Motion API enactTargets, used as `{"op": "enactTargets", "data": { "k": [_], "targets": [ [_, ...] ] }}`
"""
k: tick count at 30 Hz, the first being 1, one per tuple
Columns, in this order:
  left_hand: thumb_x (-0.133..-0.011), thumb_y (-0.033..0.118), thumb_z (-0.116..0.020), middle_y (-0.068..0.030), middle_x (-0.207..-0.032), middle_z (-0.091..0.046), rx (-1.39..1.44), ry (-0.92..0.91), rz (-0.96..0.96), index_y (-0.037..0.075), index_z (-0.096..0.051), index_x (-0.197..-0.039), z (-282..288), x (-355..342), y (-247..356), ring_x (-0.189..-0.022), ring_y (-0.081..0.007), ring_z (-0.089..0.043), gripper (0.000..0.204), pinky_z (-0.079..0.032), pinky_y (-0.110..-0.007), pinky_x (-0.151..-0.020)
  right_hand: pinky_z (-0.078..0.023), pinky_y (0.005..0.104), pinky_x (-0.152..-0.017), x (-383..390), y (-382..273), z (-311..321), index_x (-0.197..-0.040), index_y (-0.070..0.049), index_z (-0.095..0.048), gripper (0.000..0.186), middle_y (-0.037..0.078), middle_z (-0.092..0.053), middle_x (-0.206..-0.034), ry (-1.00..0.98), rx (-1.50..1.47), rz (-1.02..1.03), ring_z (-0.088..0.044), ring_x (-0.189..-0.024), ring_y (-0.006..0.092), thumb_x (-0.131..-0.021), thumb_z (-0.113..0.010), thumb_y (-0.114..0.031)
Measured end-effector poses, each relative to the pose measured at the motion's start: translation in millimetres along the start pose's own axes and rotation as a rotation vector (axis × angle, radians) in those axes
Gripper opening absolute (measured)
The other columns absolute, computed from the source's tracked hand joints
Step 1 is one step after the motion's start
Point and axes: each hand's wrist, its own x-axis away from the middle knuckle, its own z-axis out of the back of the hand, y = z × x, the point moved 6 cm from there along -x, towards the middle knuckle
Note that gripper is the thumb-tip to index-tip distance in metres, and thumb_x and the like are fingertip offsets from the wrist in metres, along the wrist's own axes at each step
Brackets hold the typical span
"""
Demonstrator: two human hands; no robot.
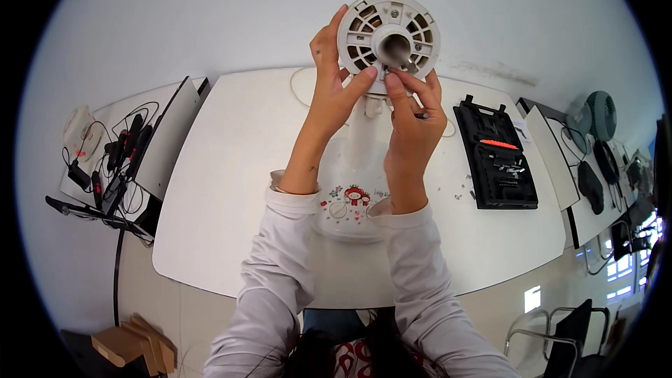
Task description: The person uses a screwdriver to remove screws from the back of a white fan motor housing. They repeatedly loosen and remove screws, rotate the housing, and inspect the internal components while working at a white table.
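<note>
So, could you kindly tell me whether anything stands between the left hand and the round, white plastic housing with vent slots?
Nothing visible does: the left hand grips the housing directly, and the right hand sits beside it at the lower edge.

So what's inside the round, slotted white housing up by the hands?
Through the slots of the housing, brownish parts show, too unclear to identify. The rest is covered by its solid face.
</note>
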Motion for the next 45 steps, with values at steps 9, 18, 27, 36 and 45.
{"op": "enactTargets", "data": {
  "k": [9,18,27,36,45],
  "targets": [
    [-0.076,0.023,-0.066,-0.0163,-0.152,-0.021,0.042,-0.033,-0.036,0.022,-0.025,-0.148,3,5,4,-0.139,-0.0329,-0.027,0.084,-0.039,-0.048,-0.102,-0.036,0.0322,-0.089,15,-2,2,-0.099,-0.001,-0.069,0.016,0.002,-0.048,-0.054,0.068,0.091,0.022,-0.041,-0.124,0.0177,-0.084,-0.069,-0.006],
    [-0.076,0.022,-0.066,-0.0137,-0.147,-0.033,-0.164,-0.058,-0.132,0.014,-0.025,-0.149,9,7,15,-0.132,-0.0282,-0.039,0.083,-0.037,-0.045,-0.105,-0.025,0.0175,-0.048,30,5,-5,-0.097,-0.004,-0.067,0.019,-0.005,-0.06,-0.08,0.255,-0.146,-0.114,-0.039,-0.055,-0.0013,-0.084,-0.073,-0.016],
    [-0.073,0.016,-0.065,-0.0226,-0.152,-0.019,-0.108,0.024,-0.28,0.015,-0.03,-0.147,4,15,19,-0.133,-0.0404,-0.036,0.082,-0.04,-0.043,-0.101,-0.025,0.0179,-0.052,42,6,-12,-0.104,-0.004,-0.064,0.024,-0.008,-0.056,-0.071,0.336,-0.146,-0.087,-0.037,-0.056,-0.0018,-0.086,-0.071,-0.019],
    [-0.079,0.006,-0.06,-0.0165,-0.153,-0.021,-0.15,0.025,-0.284,0.012,-0.026,-0.148,-3,21,20,-0.135,-0.032,-0.035,0.077,-0.052,-0.039,-0.089,-0.033,0.0176,-0.053,39,8,-12,-0.106,0.002,-0.061,0.029,-0.002,-0.062,-0.084,0.335,-0.087,-0.069,-0.046,-0.063,0.0,-0.088,-0.069,-0.019],
    [-0.073,0.012,-0.065,-0.0232,-0.149,-0.026,-0.03,0.136,-0.252,0.014,-0.044,-0.14,-3,22,24,-0.11,-0.0367,-0.057,0.071,-0.054,-0.037,-0.079,-0.051,0.024,-0.073,38,10,-17,-0.115,0.003,-0.054,0.033,0.008,-0.064,-0.1,0.335,-0.154,-0.006,-0.063,-0.089,0.0129,-0.091,-0.064,-0.018]
  ]
}}
